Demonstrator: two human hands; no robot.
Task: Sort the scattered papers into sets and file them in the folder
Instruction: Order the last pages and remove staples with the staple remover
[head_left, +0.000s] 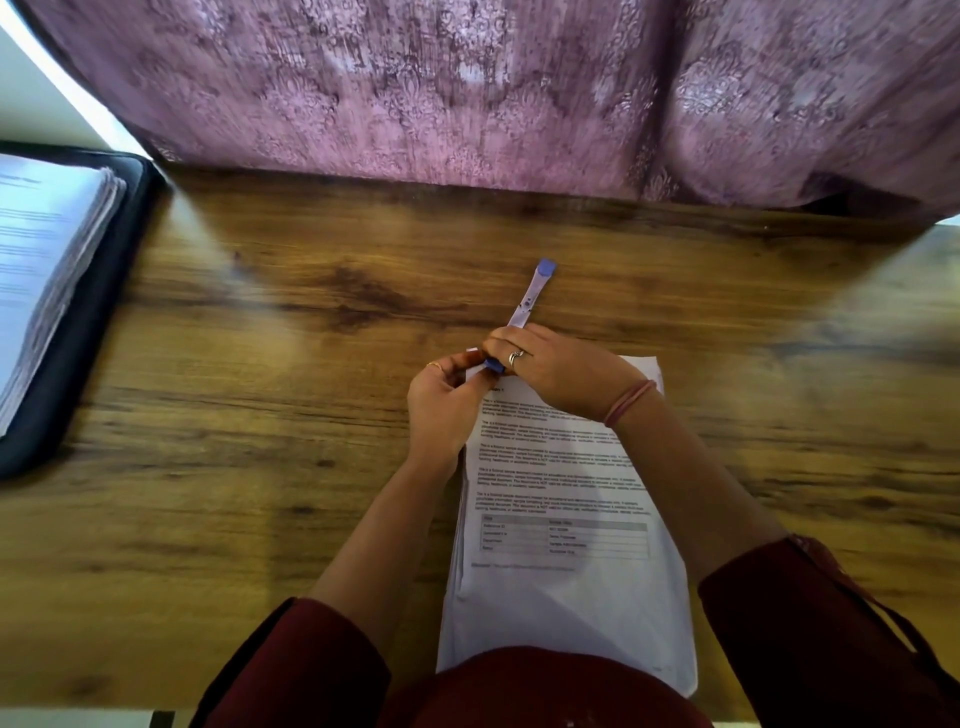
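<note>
a stack of printed papers (566, 519) lies on the wooden worktop (260, 415) at 6 o'clock, just in front of the person. at its top left corner both hands meet: the right hand (550, 369) grips a white and blue stapler-like tool (530, 299) that points toward 1 o'clock, fingers curled round it. the left hand (444, 400) pinches the paper corner, fingers narrow. the open black folder (98, 312), holding filed sheets, lies at 9 o'clock, well apart. a mauve patterned curtain (467, 93) hangs at 12 o'clock.
</note>
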